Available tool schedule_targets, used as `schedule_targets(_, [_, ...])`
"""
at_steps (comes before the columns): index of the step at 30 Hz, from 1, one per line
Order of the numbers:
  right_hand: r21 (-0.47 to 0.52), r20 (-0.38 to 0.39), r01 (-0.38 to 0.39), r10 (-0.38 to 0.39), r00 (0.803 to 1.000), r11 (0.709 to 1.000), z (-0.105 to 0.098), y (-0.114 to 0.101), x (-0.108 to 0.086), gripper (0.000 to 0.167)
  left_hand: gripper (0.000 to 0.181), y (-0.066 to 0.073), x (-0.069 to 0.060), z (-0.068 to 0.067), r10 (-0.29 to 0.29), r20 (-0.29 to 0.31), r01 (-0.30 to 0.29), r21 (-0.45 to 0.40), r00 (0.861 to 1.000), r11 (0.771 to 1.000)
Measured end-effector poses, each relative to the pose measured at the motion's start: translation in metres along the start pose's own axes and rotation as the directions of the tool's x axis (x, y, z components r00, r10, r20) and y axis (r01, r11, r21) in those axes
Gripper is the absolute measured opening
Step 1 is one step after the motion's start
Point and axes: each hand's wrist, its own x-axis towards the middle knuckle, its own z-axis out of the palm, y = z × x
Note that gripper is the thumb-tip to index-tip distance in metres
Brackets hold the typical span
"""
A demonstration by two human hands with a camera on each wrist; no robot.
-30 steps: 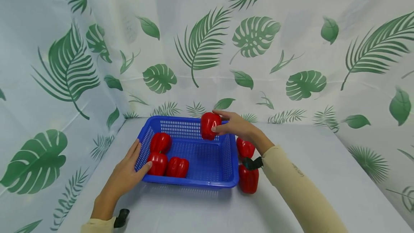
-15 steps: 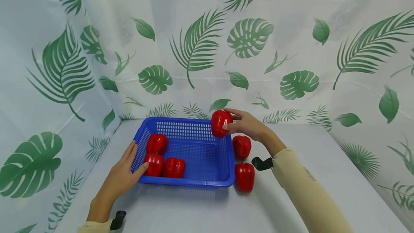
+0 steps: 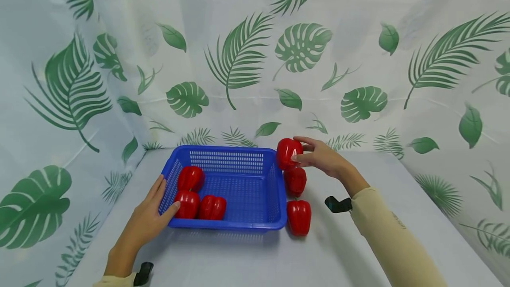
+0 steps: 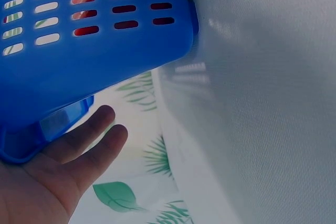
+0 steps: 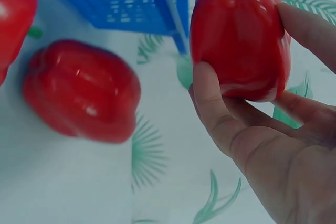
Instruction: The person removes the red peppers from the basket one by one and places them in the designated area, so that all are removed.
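Observation:
Between its thumb and fingers my right hand (image 3: 324, 158) pinches a red bell pepper (image 3: 288, 154) above the right back corner of the blue basket (image 3: 227, 225). In the right wrist view that pepper (image 5: 239, 38) hangs clear of the basket wall. My left hand (image 3: 145, 220) rests on the basket's left side, fingers extended along the outside and thumb over the rim by a pepper (image 3: 187, 204). Two other peppers lie inside, one behind (image 3: 191, 178) and one beside (image 3: 213, 207). In the left wrist view my left hand (image 4: 68, 166) has straight fingers beside the basket.
Two red peppers stand outside the basket's right wall, one farther back (image 3: 295, 182) and one nearer (image 3: 299, 218). The white table (image 3: 223, 260) is bordered by a leaf-patterned sheet (image 3: 247, 101) at the back and sides.
My right hand has carried its pepper rightward, from over the basket's interior to its right edge. My left hand keeps its place on the basket; the whole view has shifted slightly.

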Motion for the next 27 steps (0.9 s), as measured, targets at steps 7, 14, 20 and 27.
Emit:
schedule_targets(7, [0.002,-0.019,-0.016,0.016,1.0,1.0,-0.017,0.011,-0.012,0.086,0.094,0.0,0.002,-0.001,0.012,-0.006,-0.012,-0.007,1.0,1.0])
schedule_targets(14, [0.006,-0.032,-0.043,0.043,0.999,0.999,-0.03,0.022,-0.025,0.089,0.093,-0.003,-0.001,0.001,0.01,-0.006,-0.01,-0.007,1.0,1.0])
schedule_targets(20, [0.03,-0.031,-0.065,0.066,0.997,0.997,-0.039,0.034,-0.034,0.09,0.094,-0.002,-0.003,-0.001,0.011,-0.001,-0.011,-0.006,1.0,1.0])
schedule_targets(27, [0.026,-0.05,-0.087,0.088,0.995,0.996,-0.049,0.05,-0.047,0.092,0.095,-0.001,-0.001,0.002,0.012,-0.005,-0.012,0.005,1.0,1.0])
